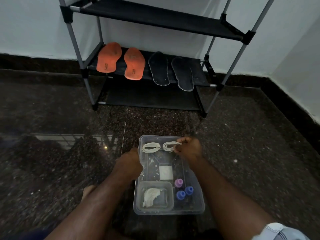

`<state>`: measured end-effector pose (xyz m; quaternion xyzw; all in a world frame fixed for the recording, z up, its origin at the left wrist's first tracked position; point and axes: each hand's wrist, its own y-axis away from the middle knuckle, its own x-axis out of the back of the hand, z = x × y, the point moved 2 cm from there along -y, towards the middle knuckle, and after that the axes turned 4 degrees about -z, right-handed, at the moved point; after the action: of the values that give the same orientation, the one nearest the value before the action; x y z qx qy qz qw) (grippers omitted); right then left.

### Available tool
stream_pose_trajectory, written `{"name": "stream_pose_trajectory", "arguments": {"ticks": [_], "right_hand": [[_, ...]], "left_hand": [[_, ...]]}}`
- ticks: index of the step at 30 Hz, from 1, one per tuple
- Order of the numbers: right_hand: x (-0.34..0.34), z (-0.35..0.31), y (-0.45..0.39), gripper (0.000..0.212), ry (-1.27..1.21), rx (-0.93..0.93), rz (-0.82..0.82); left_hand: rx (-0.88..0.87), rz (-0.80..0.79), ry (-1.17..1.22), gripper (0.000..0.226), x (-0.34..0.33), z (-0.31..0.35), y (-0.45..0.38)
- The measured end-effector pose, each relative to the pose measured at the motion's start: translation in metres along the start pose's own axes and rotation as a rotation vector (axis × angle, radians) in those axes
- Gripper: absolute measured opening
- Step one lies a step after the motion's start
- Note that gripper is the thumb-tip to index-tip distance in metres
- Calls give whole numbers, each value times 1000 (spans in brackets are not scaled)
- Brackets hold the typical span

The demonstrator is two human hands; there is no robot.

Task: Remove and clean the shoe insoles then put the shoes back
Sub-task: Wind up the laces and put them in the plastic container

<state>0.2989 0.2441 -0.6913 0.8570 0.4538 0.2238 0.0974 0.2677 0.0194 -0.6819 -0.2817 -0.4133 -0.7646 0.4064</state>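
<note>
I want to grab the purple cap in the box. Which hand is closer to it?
Right, though not by much. The right hand is above the purple cap, pinching a lace bundle. The left hand grips the box edge, off to its left.

The rack [155, 23] is cut off by the top edge of the frame, so its upper shelves and pole tops are out of sight. The stamped marks on the orange insoles [119, 61] are too small to read. The left hand [129, 164] covers part of the bin's [199, 201] left rim, and its fingertips cannot be seen. The right hand [189, 148] hides the end of the right lace bundle [170, 146] and the bin's upper right corner. Both forearms run off the bottom edge. The bottles [183, 190] show only their caps; the bodies are too dark to make out.
</note>
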Motion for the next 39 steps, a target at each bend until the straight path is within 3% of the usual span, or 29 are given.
{"name": "stream_pose_trajectory", "arguments": {"ticks": [6,12,17,25,39], "right_hand": [[-1,3,-5,27,551,83,48],[11,-7,-3,17,816,231,78],[19,-14,0,19,898,345,110],[-2,4,6,25,1068,413,-106],[-12,5,18,33,1197,584,-206]], "left_hand": [[3,-8,-13,42,-2,-1,-3],[-2,-11,-5,43,-2,-1,-1],[-3,-14,-9,41,-1,-1,-1],[3,-18,-28,43,-2,1,-3],[19,-58,-36,44,-2,-1,-2]]}}
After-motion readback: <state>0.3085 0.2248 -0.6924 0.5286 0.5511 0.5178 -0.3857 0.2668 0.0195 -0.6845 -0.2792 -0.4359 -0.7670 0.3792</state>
